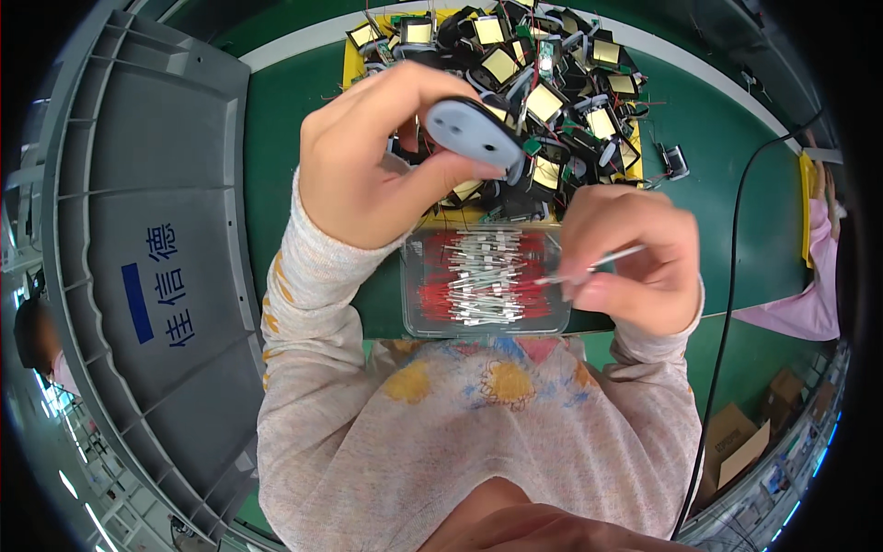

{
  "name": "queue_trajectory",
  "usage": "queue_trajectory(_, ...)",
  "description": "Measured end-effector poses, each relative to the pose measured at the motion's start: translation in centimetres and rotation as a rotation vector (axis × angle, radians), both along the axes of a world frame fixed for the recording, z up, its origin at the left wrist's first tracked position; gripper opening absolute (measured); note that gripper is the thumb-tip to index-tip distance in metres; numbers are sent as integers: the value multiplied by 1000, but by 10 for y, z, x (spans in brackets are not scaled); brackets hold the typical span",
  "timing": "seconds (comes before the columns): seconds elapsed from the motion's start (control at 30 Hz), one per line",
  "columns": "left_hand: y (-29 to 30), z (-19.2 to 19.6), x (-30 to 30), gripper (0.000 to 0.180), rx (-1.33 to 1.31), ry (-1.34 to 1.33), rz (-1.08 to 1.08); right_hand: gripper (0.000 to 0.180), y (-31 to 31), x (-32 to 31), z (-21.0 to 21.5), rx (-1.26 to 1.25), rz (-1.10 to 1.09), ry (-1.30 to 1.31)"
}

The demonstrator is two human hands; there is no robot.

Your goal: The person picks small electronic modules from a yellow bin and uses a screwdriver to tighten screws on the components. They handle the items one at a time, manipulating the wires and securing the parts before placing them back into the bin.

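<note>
My left hand (377, 156) is raised over the green bench and grips a black oval housing (474, 133) with a grey flat face turned toward me. My right hand (635, 258) pinches one thin white sleeved part with a red wire end (589, 267) between thumb and fingers, just right of a clear plastic tray (414, 313). That tray holds several more of the same white-and-red parts (483, 276). Behind my hands lies a heap of black housings with yellow-taped coils and green boards (552, 74).
A large grey plastic crate (156, 239) fills the left side. A black cable (736, 276) runs down the right of the green bench (717, 166). Another person's pink sleeve (809, 304) shows at the right edge. Cardboard boxes (736, 442) sit below right.
</note>
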State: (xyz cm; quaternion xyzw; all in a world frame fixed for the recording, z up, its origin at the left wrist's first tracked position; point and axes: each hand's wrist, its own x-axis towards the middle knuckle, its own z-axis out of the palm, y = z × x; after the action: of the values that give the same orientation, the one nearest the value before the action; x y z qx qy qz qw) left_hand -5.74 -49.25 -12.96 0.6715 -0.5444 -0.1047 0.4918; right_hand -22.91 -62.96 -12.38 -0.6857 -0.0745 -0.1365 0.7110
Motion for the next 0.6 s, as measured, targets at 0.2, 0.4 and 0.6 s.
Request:
queue_trajectory(0.2, -5, 0, 10, 32, -182, -268, -9, 23, 4, 20, 9, 278, -218, -46)
queue_trajectory(0.4, -7, -10, 13, 30, -382, 218, -263, 21, -11, 28, 8, 136, -306, -82)
queue_trajectory(0.6, -2, -10, 13, 43, -385, 539, -269, 13, -21, 34, -5, 48, -330, -203)
